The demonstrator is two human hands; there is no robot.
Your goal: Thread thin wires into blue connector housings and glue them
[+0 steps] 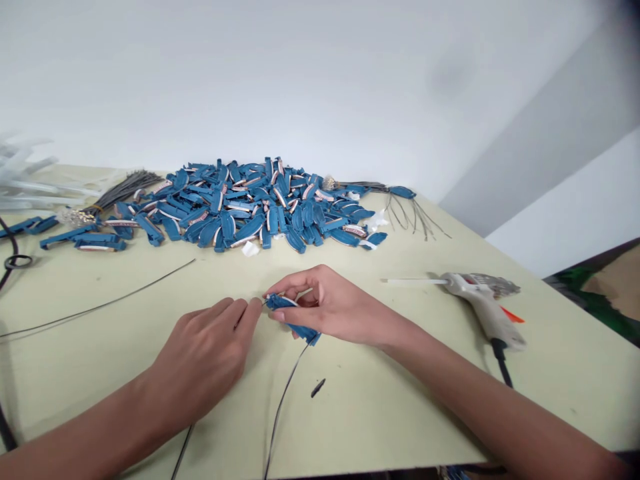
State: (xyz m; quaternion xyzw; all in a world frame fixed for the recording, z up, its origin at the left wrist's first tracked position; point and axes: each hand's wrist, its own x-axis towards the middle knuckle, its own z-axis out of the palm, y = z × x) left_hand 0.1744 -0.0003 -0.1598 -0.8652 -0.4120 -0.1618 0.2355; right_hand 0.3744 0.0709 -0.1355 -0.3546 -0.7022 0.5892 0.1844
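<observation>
My right hand grips a small blue plastic piece between thumb and fingers, above the middle of the table. A thin dark wire hangs from its lower end and runs down to the table's front edge. At the piece's upper left end, my left hand is closed, its fingertips pinching a thin wire end right beside the piece. Most of that wire is hidden by the fingers. Another stretch of dark wire shows below my left wrist.
A large heap of blue plastic pieces lies at the back, with a bundle of wires to its left. On the right rests a glue gun with a glue stick. A loose wire lies left, a small dark scrap in front.
</observation>
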